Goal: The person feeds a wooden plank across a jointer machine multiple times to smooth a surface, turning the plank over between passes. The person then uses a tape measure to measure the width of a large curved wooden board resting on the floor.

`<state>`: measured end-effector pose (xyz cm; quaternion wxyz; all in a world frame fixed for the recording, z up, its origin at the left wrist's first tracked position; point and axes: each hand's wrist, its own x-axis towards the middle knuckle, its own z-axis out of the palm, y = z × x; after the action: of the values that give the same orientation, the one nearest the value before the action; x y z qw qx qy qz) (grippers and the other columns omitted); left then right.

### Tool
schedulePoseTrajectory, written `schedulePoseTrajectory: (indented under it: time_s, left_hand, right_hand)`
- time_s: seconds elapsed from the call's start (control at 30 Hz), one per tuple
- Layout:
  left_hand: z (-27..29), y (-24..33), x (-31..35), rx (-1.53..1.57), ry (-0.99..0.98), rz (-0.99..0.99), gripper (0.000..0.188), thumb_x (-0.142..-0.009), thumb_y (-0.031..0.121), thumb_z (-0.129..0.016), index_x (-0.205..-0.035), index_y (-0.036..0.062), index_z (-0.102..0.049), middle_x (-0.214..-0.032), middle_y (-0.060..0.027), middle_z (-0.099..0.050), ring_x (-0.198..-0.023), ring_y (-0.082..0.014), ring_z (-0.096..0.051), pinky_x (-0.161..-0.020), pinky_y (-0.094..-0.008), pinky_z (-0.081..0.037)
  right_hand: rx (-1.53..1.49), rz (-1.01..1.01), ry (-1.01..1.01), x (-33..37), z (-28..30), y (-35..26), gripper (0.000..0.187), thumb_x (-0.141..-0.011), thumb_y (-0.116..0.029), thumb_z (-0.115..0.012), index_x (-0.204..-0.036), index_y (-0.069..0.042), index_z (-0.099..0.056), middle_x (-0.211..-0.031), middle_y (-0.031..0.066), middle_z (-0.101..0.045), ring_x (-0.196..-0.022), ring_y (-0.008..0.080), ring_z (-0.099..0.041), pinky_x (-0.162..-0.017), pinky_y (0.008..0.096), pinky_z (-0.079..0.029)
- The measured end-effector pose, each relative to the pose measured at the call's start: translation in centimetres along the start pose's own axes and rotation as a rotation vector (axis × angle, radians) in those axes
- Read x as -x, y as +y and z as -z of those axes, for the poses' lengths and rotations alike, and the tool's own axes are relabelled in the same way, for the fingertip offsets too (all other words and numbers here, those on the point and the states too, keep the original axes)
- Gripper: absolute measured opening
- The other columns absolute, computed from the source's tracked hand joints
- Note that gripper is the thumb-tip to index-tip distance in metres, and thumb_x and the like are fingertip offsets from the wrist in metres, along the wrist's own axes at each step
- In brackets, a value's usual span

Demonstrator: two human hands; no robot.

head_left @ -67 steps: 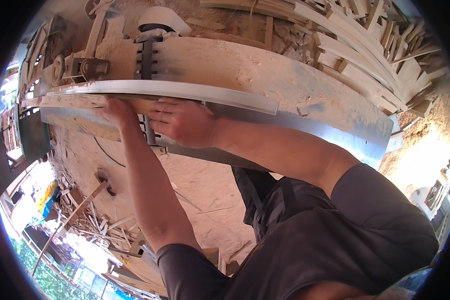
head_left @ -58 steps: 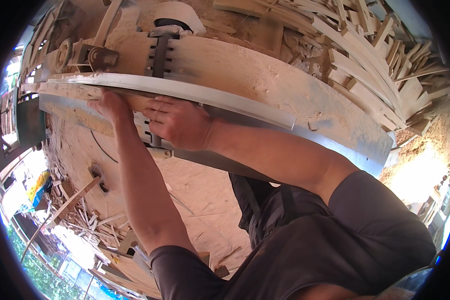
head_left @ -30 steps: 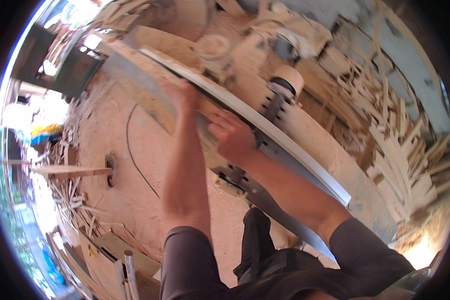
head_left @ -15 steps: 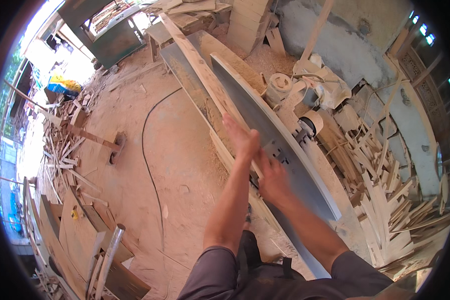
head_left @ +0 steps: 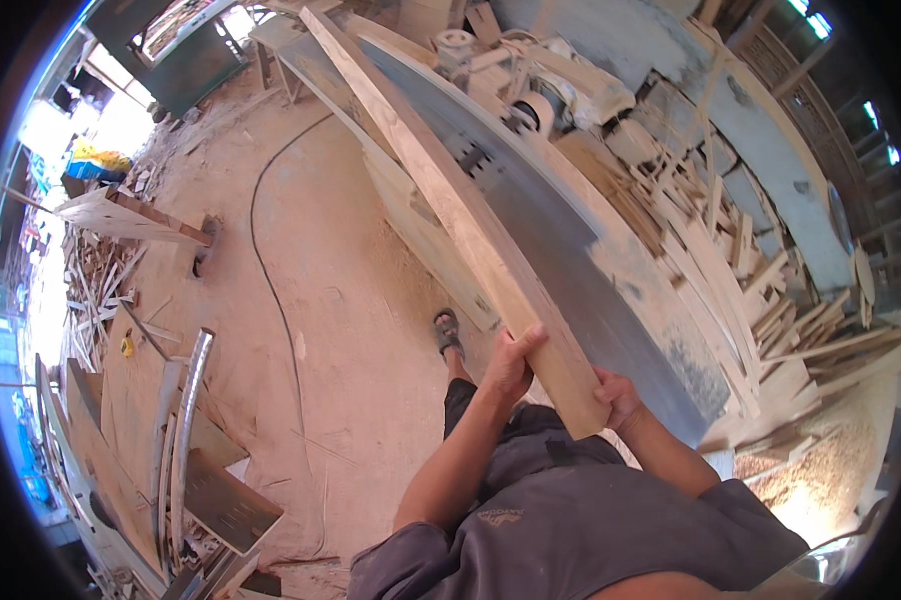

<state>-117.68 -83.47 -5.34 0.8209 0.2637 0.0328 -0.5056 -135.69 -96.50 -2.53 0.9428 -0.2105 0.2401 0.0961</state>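
Observation:
A long wooden board (head_left: pixel 470 220) runs from near my body to the far end of a grey metal jointer table (head_left: pixel 580 240). My left hand (head_left: pixel 512 362) is wrapped round the board's left side near its close end, thumb on top. From the other side, my right hand (head_left: pixel 619 397) grips the same end, fingers against the board's side. The near end hangs close in front of my waist. Dark slots (head_left: pixel 473 160) show in the metal bed, right of the board. Between bed and board, I cannot tell whether they touch along the far part.
Along the machine's right side runs a long fence (head_left: pixel 610 215) dusted with sawdust. Wood offcuts (head_left: pixel 745 270) pile up on the right. A black cable (head_left: pixel 270 265) crosses the dusty floor at left. Panels and a metal pipe (head_left: pixel 190 395) lean at lower left.
Both hands have gone from pressing on the board's middle to gripping its near end. The board has come back toward me. My view has shifted and my left foot now shows.

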Motion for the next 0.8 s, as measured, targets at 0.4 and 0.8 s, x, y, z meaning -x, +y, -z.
schedulePoseTrajectory:
  time_s: [0.4,0.8]
  left_hand:
    - [-5.1,-4.6,6.9,-0.405,0.229,0.008,0.052,-0.078,0.028,-0.088,-0.111,0.0002,-0.059,-0.097,-0.0082,-0.066,-0.089,-0.0183,-0.065,-0.082,-0.0331,-0.053]
    - [-2.6,1.0,1.7,-0.416,0.211,-0.186,0.072,-0.082,0.025,-0.082,-0.136,0.0034,-0.04,-0.121,-0.0124,-0.06,-0.113,-0.0226,-0.058,-0.098,-0.0369,-0.047]
  right_hand:
    - [-0.235,-0.092,-0.082,7.3,3.6,6.5,0.08,-0.077,-0.031,-0.076,-0.141,0.002,-0.042,-0.114,0.0263,-0.064,-0.096,0.0389,-0.069,-0.087,0.0473,-0.058]
    - [-0.164,-0.095,-0.132,6.3,6.0,6.6,0.09,-0.072,-0.031,-0.083,-0.143,0.004,-0.041,-0.12,0.0261,-0.062,-0.105,0.0395,-0.067,-0.092,0.0486,-0.056]
